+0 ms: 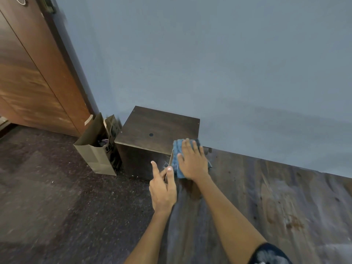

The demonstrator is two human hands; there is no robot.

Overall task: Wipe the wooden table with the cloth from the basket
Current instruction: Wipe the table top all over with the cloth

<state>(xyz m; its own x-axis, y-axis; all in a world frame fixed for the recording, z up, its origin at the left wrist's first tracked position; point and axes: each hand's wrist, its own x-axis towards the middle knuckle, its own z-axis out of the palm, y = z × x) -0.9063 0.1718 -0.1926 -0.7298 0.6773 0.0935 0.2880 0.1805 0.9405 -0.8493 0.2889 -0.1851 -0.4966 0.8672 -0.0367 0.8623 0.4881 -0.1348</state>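
Note:
A blue cloth [176, 151] lies folded at the far left corner of the wooden table [266, 197]. My right hand [192, 161] lies flat on top of the cloth with straight, spread fingers and presses it to the tabletop. My left hand [162, 184] is at the table's left edge, just left of the cloth; its thumb lies on the tabletop, its index finger points up and the other fingers go down behind the edge. No basket is in view.
A dark wooden cabinet [158, 128] stands lower, against the table's left end and the blue-grey wall [209, 63]. A brown paper bag [99, 147] sits on the dark floor to its left. A wooden door [34, 73] fills the far left.

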